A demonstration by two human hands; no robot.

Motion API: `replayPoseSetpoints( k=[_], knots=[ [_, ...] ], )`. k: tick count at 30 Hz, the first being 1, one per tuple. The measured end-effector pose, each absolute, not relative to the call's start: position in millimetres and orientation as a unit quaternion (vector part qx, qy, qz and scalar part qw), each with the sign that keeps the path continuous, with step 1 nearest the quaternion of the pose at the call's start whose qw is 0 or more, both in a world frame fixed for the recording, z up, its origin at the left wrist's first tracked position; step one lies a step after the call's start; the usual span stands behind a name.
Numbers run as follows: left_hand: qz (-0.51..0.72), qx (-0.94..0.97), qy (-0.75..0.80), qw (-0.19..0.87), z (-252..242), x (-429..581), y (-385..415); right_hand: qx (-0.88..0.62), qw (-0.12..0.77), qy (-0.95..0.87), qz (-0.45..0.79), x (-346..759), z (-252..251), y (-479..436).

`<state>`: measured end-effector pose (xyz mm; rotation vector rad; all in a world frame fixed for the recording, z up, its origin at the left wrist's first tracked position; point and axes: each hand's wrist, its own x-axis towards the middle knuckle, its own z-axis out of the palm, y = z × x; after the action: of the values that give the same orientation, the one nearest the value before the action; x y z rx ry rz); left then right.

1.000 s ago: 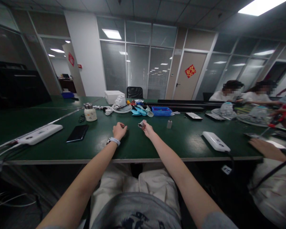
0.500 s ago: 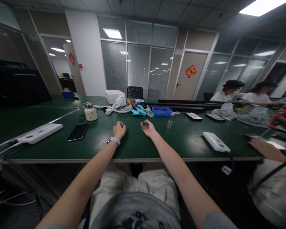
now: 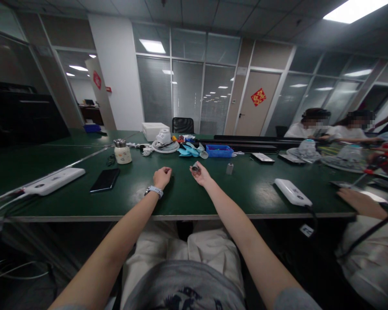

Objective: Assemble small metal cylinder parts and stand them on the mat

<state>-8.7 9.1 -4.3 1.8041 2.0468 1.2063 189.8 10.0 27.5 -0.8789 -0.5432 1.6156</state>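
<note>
My right hand (image 3: 198, 174) rests palm up on the green table (image 3: 181, 196), its fingers curled round a small dark round part (image 3: 195, 168). My left hand (image 3: 162, 177), with a white watch on the wrist, lies a little to the left as a loose fist; whether it holds anything is hidden. A small grey cylinder (image 3: 229, 168) stands upright on the table just right of my right hand.
A black phone (image 3: 105, 179) and a white power strip (image 3: 53, 181) lie to the left, another white power strip (image 3: 292, 191) to the right. Behind are a jar (image 3: 122, 152), a white fan (image 3: 164, 141), blue fan blades (image 3: 191, 150) and a blue tray (image 3: 219, 150). Co-workers sit at the right.
My right hand has turned palm up with the small part, which was first held sideways at the fingertips. My left hand has hardly moved.
</note>
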Motion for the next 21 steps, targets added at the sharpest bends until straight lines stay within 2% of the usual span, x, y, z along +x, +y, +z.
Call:
replayPoseSetpoints(
  k=[3, 7, 13, 16, 21],
  knots=[
    [0.399, 0.599, 0.689, 0.081, -2.2, -7.9, 7.3, -0.377, 0.597, -0.277, 0.652, 183.7, 23.5, 10.8],
    [0.400, 0.597, 0.691, 0.084, -2.4, -8.1, 7.6, -0.384, 0.637, -0.411, 0.528, 178.7, 13.0, 11.2],
    [0.405, 0.589, 0.692, 0.098, -2.6, -8.0, 8.0, -0.395, 0.612, -0.574, 0.374, 181.8, 11.3, 1.4],
    [0.403, 0.586, 0.696, 0.099, -0.7, -6.9, 5.7, -0.399, 0.613, -0.584, 0.352, 181.6, 16.8, -5.7],
    [0.398, 0.588, 0.697, 0.093, 1.2, -5.4, 2.7, -0.423, 0.605, -0.547, 0.396, 182.1, 18.6, -6.9]
  ],
)
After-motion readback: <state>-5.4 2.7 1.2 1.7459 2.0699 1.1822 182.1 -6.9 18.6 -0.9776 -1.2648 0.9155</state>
